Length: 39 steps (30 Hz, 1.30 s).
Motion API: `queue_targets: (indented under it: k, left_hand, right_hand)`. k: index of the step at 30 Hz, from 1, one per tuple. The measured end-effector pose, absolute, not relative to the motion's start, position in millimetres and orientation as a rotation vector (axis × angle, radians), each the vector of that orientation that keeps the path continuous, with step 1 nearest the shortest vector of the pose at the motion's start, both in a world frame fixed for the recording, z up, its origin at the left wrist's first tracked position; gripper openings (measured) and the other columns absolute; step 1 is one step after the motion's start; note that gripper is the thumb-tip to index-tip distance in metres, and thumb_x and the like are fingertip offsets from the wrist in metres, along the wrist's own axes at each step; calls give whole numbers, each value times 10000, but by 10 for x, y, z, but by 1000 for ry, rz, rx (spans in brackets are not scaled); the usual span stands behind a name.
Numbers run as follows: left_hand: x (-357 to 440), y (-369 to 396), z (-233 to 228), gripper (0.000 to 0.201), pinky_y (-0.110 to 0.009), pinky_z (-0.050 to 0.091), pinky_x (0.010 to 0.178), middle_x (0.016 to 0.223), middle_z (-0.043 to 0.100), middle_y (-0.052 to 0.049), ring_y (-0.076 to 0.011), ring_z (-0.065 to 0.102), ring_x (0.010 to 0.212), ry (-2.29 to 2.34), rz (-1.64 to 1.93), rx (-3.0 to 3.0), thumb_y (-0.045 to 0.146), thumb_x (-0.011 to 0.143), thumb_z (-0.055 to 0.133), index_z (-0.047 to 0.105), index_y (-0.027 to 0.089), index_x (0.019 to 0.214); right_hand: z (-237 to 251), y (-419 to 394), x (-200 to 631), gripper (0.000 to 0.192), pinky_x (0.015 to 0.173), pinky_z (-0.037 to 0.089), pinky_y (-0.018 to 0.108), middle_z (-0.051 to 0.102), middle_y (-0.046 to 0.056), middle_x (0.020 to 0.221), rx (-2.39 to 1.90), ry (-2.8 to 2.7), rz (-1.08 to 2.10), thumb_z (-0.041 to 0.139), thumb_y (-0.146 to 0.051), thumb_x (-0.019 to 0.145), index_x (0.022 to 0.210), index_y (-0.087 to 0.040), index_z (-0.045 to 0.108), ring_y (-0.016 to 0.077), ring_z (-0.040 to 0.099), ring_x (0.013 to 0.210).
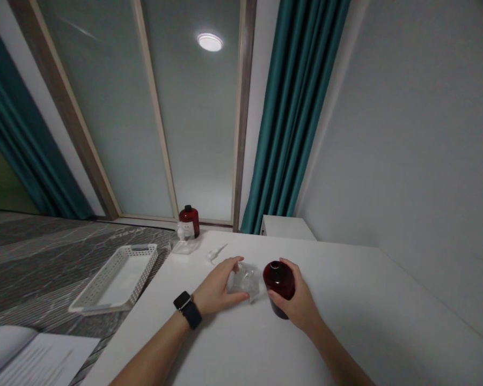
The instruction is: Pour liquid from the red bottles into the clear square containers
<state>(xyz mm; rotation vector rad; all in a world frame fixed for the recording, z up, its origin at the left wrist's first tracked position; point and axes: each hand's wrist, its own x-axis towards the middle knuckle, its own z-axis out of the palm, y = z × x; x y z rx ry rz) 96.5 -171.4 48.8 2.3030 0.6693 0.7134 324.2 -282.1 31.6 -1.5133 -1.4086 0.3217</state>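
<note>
My right hand [297, 300] is wrapped round a dark red bottle [279, 276] whose bare neck has no cap on it. The bottle is upright, over the white table [241, 354]. My left hand [217, 287], with a black watch on the wrist, has thumb and fingers spread at the left side of a crumpled clear plastic bag [247, 280]. Whether its fingertips touch the plastic I cannot tell. Beyond that hand lies a white pump head [216, 253] with a thin tube.
At the table's far left corner stands a second red bottle [190, 217] with a black cap, clear packaging [184, 245] in front of it. Left of the table are a white perforated basket [84, 300] and an open book [40, 359]. A white cabinet [287, 228] stands behind the table.
</note>
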Motion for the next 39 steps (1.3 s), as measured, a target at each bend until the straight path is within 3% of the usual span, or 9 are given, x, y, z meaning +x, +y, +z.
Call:
queue_targets:
  k: [4, 13, 20, 25, 39]
  left_hand:
    - [984, -1719, 469, 787, -455, 440, 1032, 1229, 580, -120, -290, 570, 1128, 633, 705, 2338, 341, 747, 777, 382, 174, 1406]
    - [1003, -1703, 386, 787, -448, 466, 990, 1202, 591, -125, -287, 584, 1085, 602, 683, 2380, 379, 749, 780, 389, 159, 1395]
    - [944, -1672, 463, 768, -475, 458, 1015, 1290, 566, -142, -303, 570, 1143, 618, 725, 2433, 402, 765, 766, 385, 180, 1393]
    - [923, -1694, 580, 758, -502, 476, 966, 1164, 617, -138, -333, 589, 1087, 603, 732, 2615, 424, 733, 786, 419, 167, 1344]
    - [989, -1819, 628, 715, -462, 501, 940, 1162, 621, -138, -318, 609, 1070, 559, 681, 2562, 424, 739, 775, 434, 167, 1313]
  right_hand:
    - [301, -2806, 3208, 699, 1074, 459, 478, 555, 137, 1397, -1521, -1441, 295, 692, -282, 733, 1372, -219, 417, 312, 555, 1280]
    - [283, -2763, 3167, 803, 1043, 489, 484, 608, 130, 1345, -1529, -1523, 253, 783, -240, 641, 1358, -228, 422, 315, 606, 1220]
    - [310, -2805, 3116, 726, 986, 537, 440, 635, 129, 1286, -1494, -1585, 115, 728, -243, 691, 1351, -221, 427, 297, 645, 1161]
    - [297, -2854, 3129, 709, 968, 552, 435, 644, 130, 1274, -1496, -1683, -9, 723, -256, 701, 1347, -223, 431, 304, 650, 1159]
    - [499, -3025, 3269, 697, 970, 553, 428, 660, 114, 1263, -1568, -1878, -4, 716, -245, 698, 1347, -243, 460, 297, 658, 1145]
